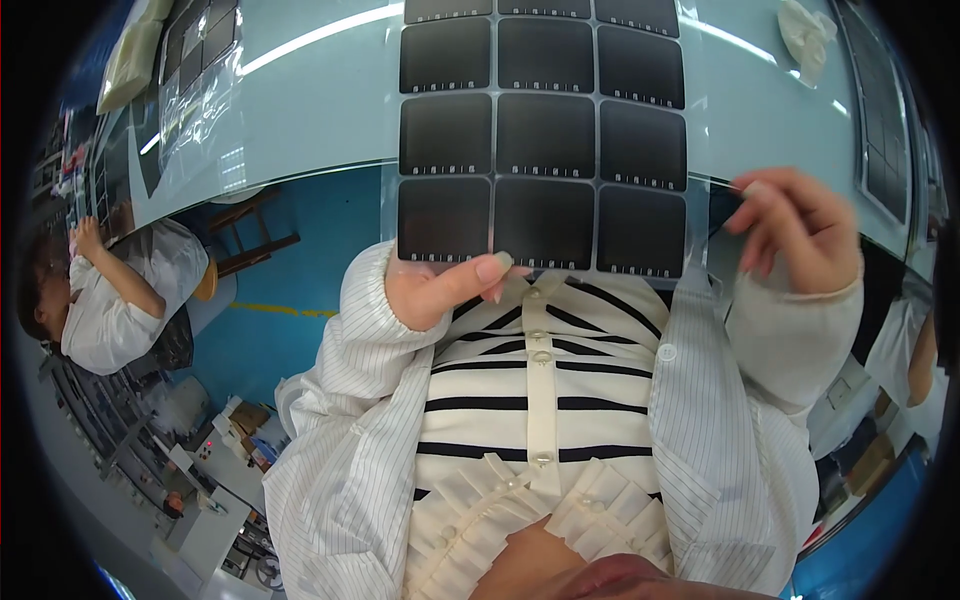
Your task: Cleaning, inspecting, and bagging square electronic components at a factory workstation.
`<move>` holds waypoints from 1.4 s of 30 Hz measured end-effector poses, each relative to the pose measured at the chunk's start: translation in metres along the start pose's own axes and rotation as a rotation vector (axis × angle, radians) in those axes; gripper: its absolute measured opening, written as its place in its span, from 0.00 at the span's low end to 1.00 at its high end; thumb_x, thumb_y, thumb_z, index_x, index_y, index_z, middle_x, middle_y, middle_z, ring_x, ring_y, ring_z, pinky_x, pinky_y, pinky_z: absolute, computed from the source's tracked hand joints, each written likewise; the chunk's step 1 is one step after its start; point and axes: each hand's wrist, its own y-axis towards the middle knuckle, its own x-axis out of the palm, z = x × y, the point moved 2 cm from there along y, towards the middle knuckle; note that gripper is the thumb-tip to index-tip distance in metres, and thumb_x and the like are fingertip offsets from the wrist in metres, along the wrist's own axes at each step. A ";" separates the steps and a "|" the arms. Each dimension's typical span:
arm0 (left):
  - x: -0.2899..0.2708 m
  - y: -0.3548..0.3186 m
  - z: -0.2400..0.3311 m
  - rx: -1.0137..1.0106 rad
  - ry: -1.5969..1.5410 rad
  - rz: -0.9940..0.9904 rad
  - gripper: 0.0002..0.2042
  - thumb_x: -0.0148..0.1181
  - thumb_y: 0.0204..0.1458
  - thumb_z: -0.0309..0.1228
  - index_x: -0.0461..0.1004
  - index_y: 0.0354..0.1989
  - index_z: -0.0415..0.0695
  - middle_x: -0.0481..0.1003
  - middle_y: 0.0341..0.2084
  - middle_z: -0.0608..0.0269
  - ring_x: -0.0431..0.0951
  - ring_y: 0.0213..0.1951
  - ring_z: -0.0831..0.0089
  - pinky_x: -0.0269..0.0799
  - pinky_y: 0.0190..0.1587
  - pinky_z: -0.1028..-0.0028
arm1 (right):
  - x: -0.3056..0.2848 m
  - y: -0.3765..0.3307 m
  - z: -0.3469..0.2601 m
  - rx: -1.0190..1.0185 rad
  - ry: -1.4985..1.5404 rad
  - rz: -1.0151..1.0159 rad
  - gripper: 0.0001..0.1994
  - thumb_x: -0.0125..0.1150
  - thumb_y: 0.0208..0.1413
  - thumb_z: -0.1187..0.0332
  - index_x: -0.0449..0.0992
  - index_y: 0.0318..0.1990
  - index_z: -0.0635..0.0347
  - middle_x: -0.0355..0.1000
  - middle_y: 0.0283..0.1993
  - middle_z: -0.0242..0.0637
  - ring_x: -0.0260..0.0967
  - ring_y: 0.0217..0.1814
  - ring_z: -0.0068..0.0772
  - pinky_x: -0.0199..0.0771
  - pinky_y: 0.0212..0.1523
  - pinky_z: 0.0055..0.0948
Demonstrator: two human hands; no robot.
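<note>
A clear plastic sheet bearing rows of dark rounded-corner panels (545, 135) lies in front of me, its near end reaching past the table edge toward my body. My left hand (450, 290) grips that near edge at its left, thumb on top and the other fingers mostly hidden beneath. Small white marks run along the lower border of each panel. My right hand (800, 230) is raised just to the right of the sheet, apart from it, with bent, loosely spread fingers and nothing visible in them.
The pale glass-topped table (310, 110) spans the far side. More panel sheets lie at its left (200, 45) and right (880, 120). A crumpled white piece (806, 40) rests at the far right. At left a co-worker (125, 290) sits near a wooden stool (250, 235).
</note>
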 end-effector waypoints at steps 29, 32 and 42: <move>-0.032 -0.005 -0.037 0.358 -0.039 -0.400 0.43 0.60 0.45 0.59 0.62 0.59 0.34 0.68 0.54 0.53 0.68 0.56 0.65 0.59 0.60 0.67 | 0.017 0.006 0.017 -0.373 0.027 -0.516 0.05 0.59 0.56 0.73 0.72 0.35 0.67 0.76 0.20 0.35 0.68 0.19 0.16 0.61 0.21 0.17; -0.027 -0.014 -0.027 0.201 -0.079 -0.132 0.29 0.46 0.60 0.49 0.63 0.58 0.34 0.71 0.51 0.55 0.70 0.53 0.68 0.61 0.58 0.70 | 0.015 0.005 0.019 -0.266 0.046 -0.529 0.08 0.61 0.55 0.71 0.73 0.37 0.67 0.76 0.21 0.33 0.67 0.19 0.14 0.60 0.20 0.15; -0.019 -0.017 -0.016 0.104 -0.199 0.014 0.21 0.37 0.66 0.39 0.64 0.56 0.34 0.72 0.49 0.57 0.71 0.51 0.72 0.63 0.55 0.74 | -0.070 0.070 -0.020 -0.357 -0.528 0.724 0.17 0.63 0.56 0.59 0.76 0.49 0.58 0.74 0.38 0.34 0.68 0.26 0.21 0.67 0.25 0.23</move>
